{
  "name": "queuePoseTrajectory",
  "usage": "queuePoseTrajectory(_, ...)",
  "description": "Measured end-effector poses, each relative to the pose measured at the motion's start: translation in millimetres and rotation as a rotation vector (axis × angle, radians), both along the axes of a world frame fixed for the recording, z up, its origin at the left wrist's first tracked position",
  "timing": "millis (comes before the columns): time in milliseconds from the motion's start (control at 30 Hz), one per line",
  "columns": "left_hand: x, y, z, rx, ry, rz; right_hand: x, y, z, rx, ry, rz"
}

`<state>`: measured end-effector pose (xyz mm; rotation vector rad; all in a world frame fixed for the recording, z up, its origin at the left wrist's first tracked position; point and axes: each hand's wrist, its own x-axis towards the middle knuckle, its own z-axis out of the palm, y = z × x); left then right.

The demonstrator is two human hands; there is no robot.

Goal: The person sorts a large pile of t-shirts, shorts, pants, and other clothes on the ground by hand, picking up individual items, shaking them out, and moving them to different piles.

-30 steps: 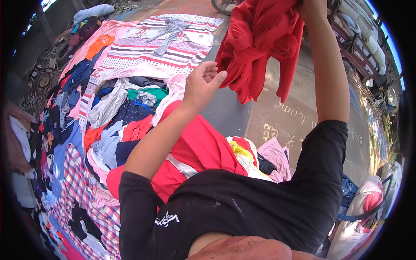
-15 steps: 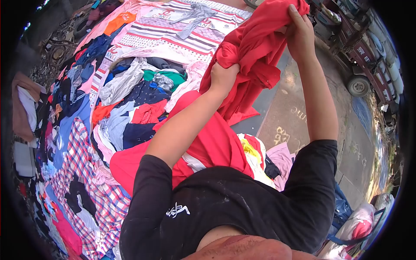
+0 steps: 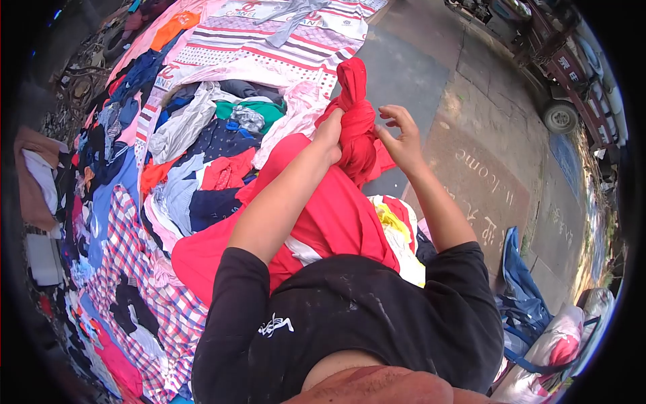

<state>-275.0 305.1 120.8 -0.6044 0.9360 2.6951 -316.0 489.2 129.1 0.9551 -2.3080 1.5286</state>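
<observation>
A red cloth (image 3: 355, 131), bunched and twisted, hangs upright in front of the body, with a loop of it sticking up at the top. My left hand (image 3: 328, 138) is closed round its left side. Just to the right of the cloth is my right hand (image 3: 402, 138), its fingers apart and curved, holding nothing. Below both hands, a smooth red fabric (image 3: 323, 212) lies over the lap.
Piled clothes cover the left side, among them a checked shirt (image 3: 145, 269) and a striped pink-white sheet (image 3: 269, 50). Paving with writing (image 3: 471, 182) lies to the right. A vehicle wheel (image 3: 560, 118) stands at the upper right, bags (image 3: 548, 347) at the lower right.
The red cloth has come down from its raised, spread position and is now more tightly bunched. My right hand has let go of it and moved down and left. My left hand has lowered slightly.
</observation>
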Motion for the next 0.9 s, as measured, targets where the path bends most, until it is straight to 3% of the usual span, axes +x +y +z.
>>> queuePoseTrajectory(300,4.2,-15.3,-17.2,0.056,0.024,-0.048,33.5,-17.5,-31.3,0.044,-0.093,-0.155)
queuePoseTrajectory(433,3.7,-11.3,-29.5,-0.007,0.110,-0.044,25.3,-28.0,-44.9,-0.045,-0.329,-0.235)
queuePoseTrajectory(533,4.4,-3.2,-33.4,-0.383,-0.075,0.002,11.7,-26.2,-54.5,-0.135,-0.324,-0.254)
queuePoseTrajectory(633,19.2,7.2,-29.6,-1.347,0.100,0.285,11.5,-21.7,-42.3,-0.067,-0.212,-0.289)
queuePoseTrajectory(667,25.3,5.8,-25.1,-1.425,0.092,0.121,13.4,-22.6,-35.1,-0.035,-0.182,-0.309)
queuePoseTrajectory(733,41.3,-3.8,33.8,-1.570,0.081,-0.210,14.8,-23.9,-27.8,0.003,-0.093,-0.329)
queuePoseTrajectory(767,46.3,-3.1,45.3,-1.652,0.110,-0.241,13.9,-24.3,-27.6,0.010,-0.037,-0.329)
queuePoseTrajectory(867,34.9,-6.4,17.2,-1.877,0.812,0.315,21.3,-30.9,-33.0,-0.059,-0.050,-0.230)
queuePoseTrajectory(900,33.2,-8.2,14.3,-1.928,0.791,0.214,24.3,-33.7,-33.5,-0.098,-0.078,-0.182)
